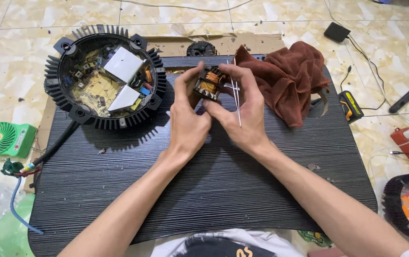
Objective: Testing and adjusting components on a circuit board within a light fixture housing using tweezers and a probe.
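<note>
Board: a dark ribbed board is lying nearest, under both forearms.
Left hand: the left hand is gripping the coil's left side, fingers closed on it.
Right hand: the right hand is pinching the coil's right side and holding tweezers against its back.
Coil: a small copper-wound coil is being held between both hands above the board.
Housing: a round finned housing is sitting far left, circuit board showing.
Cloth: a brown cloth is lying far right.

I see a round finned housing on my dark board, a brown rag, and a green fan on the floor.
</note>
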